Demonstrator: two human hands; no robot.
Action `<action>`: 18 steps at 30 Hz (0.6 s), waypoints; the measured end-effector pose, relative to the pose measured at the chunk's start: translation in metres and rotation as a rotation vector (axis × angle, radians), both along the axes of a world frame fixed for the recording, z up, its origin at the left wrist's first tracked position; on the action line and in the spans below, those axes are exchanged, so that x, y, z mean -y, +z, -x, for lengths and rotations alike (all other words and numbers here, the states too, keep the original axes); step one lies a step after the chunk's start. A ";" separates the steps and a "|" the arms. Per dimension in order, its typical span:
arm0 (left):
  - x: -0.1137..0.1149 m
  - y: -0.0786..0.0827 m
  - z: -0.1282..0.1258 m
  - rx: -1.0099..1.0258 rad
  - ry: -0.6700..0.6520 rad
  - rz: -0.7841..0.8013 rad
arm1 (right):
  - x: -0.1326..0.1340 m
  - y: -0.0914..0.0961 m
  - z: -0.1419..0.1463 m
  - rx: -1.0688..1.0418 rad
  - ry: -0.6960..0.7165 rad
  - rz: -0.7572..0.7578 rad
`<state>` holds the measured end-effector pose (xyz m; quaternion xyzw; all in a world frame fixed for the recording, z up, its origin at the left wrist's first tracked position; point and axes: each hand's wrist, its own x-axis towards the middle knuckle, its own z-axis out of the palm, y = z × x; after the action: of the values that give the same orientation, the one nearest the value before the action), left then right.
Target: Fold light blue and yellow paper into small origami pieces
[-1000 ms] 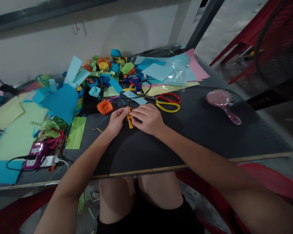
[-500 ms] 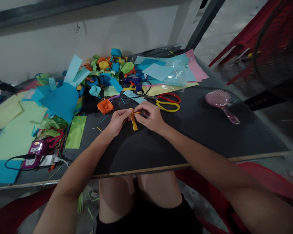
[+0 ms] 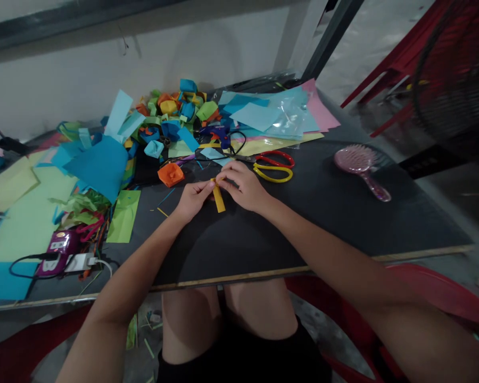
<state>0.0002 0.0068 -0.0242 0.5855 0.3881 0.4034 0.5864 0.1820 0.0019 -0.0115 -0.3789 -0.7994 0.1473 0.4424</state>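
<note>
A narrow yellow paper strip hangs down over the black table between both my hands. My left hand pinches the strip's upper end from the left. My right hand pinches the same upper end from the right, fingers curled and pressed together. A small orange folded paper piece lies just left of my left hand.
Red and yellow scissors lie right behind my right hand, a pink hairbrush farther right. A blue glue gun with its cord, piles of coloured paper and a purple device fill the back and left.
The strip has been unfolded from a small bundle to hang lower. My right hand's fingers closed back onto the strip's top after briefly spreading.
</note>
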 end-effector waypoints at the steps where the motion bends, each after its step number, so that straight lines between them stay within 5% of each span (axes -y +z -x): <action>1: 0.001 0.000 0.000 -0.064 -0.017 -0.073 | 0.000 0.000 0.000 0.017 0.005 -0.009; 8: 0.010 0.014 0.002 -0.554 0.060 -0.566 | 0.006 0.001 0.002 0.019 0.008 -0.002; 18: 0.015 0.024 0.006 -0.866 0.082 -0.739 | 0.011 0.000 0.004 -0.031 -0.047 -0.061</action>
<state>-0.0058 -0.0080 -0.0006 0.8480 0.4486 0.2580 0.1143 0.1777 -0.0092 -0.0120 -0.3817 -0.7875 0.1182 0.4692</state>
